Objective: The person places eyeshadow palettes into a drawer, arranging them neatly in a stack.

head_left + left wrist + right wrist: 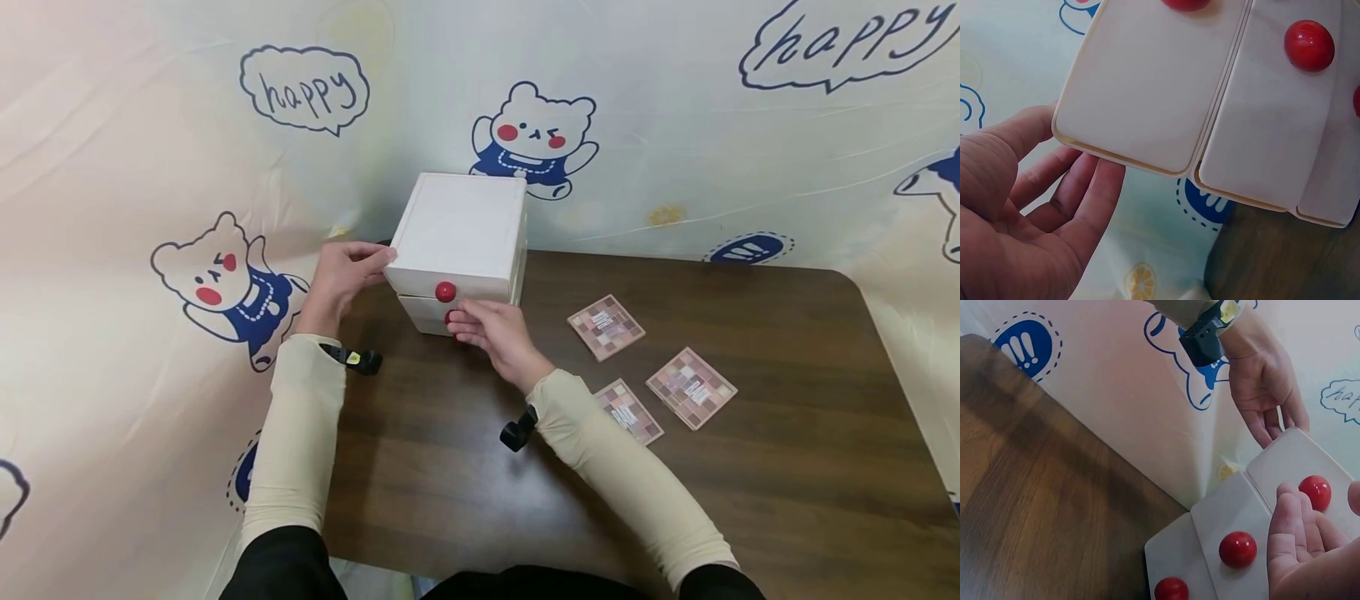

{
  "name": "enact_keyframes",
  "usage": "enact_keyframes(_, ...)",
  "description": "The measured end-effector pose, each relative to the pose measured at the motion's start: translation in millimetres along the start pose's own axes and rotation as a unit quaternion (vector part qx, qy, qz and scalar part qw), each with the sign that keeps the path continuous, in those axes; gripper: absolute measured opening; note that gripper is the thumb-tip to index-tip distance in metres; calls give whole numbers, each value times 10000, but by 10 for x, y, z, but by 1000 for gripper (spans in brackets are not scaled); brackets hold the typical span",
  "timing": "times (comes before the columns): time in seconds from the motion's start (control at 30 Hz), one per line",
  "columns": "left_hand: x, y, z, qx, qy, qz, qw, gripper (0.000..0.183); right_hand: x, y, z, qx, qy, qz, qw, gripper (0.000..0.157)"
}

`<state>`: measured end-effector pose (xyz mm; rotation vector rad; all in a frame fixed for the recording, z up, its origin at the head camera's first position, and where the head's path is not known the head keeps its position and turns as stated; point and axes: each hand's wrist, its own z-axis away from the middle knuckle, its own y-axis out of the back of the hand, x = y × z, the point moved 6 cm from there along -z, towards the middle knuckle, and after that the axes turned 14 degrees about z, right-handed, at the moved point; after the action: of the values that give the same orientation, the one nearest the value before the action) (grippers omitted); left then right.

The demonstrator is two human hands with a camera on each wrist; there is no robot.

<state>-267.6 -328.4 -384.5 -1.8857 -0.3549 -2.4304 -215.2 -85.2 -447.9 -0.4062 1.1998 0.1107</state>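
Nearest me in the head view, my cream right sleeve [630,475] crosses the dark wooden table [427,467] and covers part of the closest pink-checked square [633,414]; a second pink-checked square [692,388] lies to its right, a third pink-checked square [606,327] farther back. My right hand [498,336] is before the white three-drawer box [465,225], fingers loosely extended, thumb apart, with no grip that I can see; whether it touches the middle red knob [1238,550], which it partly hides, I can't tell. The top red knob [446,292] shows clear. The box stands near the table's back edge. My left hand [341,275] rests at its upper left edge, fingers relaxed, not wrapped round it. Behind hangs a bear-print cloth [420,108].
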Motion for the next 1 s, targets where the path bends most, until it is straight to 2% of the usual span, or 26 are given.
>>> enact_keyframes(0.2,8,-4,-2,14,-60,-135,9999,54,-7,-91,-118,158,-168,35,9997,40)
enact_keyframes(0.47,43,-24,-20,-255,-361,-240,9987,49,-5,-162,-213,357,-309,96,9988,42)
enact_keyframes(0.6,52,-9,-50,-452,-500,-107,9977,47,-6,-169,-217,435,-331,60,9985,42)
enact_keyframes(0.77,63,-7,-73,-671,-606,-183,9957,43,0,-174,-207,498,-325,1,9982,41)
enact_keyframes(1.0,65,-8,-91,-770,-659,-301,9944,43,-5,-170,-192,605,-351,-52,9975,40)
